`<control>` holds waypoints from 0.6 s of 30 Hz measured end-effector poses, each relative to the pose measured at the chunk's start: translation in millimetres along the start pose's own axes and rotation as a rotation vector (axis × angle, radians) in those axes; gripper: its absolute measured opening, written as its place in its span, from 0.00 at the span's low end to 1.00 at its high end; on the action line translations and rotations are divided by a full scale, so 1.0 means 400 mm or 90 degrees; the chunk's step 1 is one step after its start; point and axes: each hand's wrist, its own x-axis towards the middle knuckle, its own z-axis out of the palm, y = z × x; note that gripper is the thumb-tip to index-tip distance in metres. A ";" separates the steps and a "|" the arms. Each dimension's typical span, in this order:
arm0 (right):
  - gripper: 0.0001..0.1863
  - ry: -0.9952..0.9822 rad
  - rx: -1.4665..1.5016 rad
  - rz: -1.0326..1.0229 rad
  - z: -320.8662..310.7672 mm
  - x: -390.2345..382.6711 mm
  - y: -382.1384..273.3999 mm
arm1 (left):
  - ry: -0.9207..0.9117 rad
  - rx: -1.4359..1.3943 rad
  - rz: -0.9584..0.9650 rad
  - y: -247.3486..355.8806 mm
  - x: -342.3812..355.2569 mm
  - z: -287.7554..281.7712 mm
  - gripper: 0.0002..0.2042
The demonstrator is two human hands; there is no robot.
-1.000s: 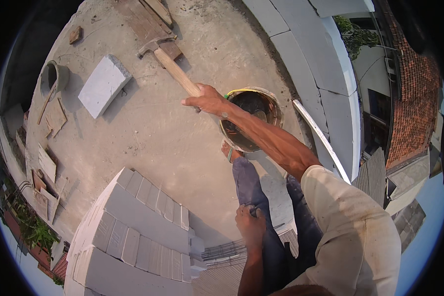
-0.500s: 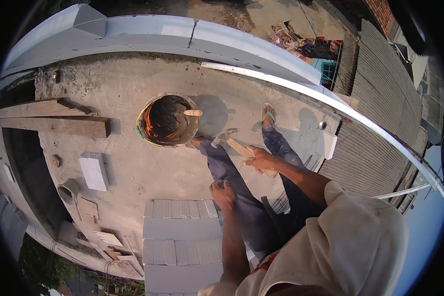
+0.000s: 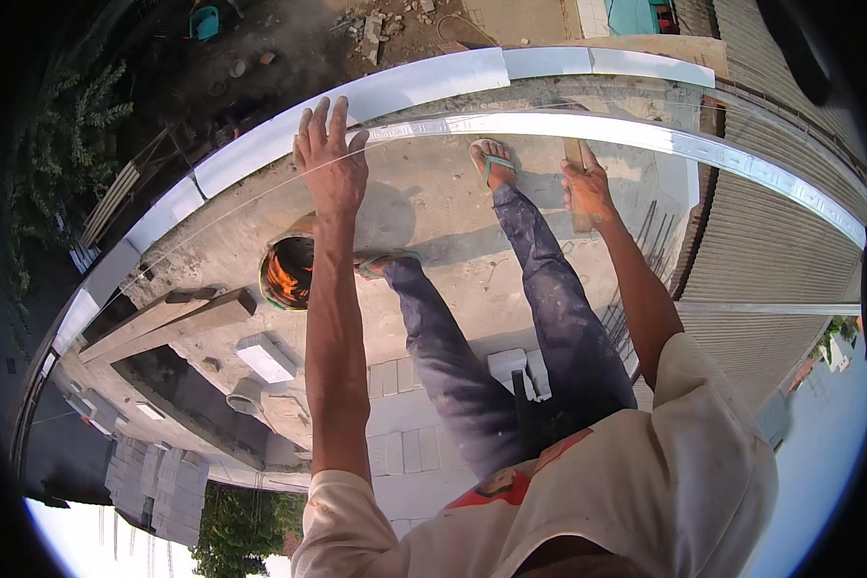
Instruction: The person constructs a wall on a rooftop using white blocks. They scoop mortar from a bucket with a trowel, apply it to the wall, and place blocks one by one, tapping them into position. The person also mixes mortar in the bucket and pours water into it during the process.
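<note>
My left hand [image 3: 332, 173] is stretched forward with its fingers apart, over the low wall of pale lightweight blocks [image 3: 433, 85]. Nothing is in it. The end of a long white metal bar [image 3: 520, 123] lies close beside it; whether they touch I cannot tell. My right hand [image 3: 590, 188] is wrapped round the wooden handle of a hammer [image 3: 581, 220]. The hammer's head is hard to make out near the bar. A thin line runs slantwise across the left wrist. Below the left hand, partly hidden by the forearm, stands a mortar bucket [image 3: 284, 281] with orange inside.
Wooden beams [image 3: 178, 323] lie at the left beside a dark opening [image 3: 193, 390]. A loose white block [image 3: 267, 358] rests nearby. Stacked blocks [image 3: 405, 448] are behind my legs. Thin rods [image 3: 650, 241] and corrugated roofing [image 3: 771, 250] are at the right.
My left hand has risen from by my leg and reached forward to the wall, fingers spreading. My right hand has moved forward and right with the hammer. The view has shifted.
</note>
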 end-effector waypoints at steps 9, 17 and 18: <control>0.18 -0.054 0.234 -0.466 0.089 0.389 0.258 | -0.266 0.057 0.069 0.016 0.188 0.076 0.41; 0.31 -0.297 0.373 -0.411 0.235 0.560 0.376 | -0.233 -0.011 0.074 0.034 0.185 0.091 0.41; 0.34 -0.299 0.390 -0.398 0.230 0.577 0.391 | -0.235 -0.022 0.082 0.041 0.194 0.096 0.42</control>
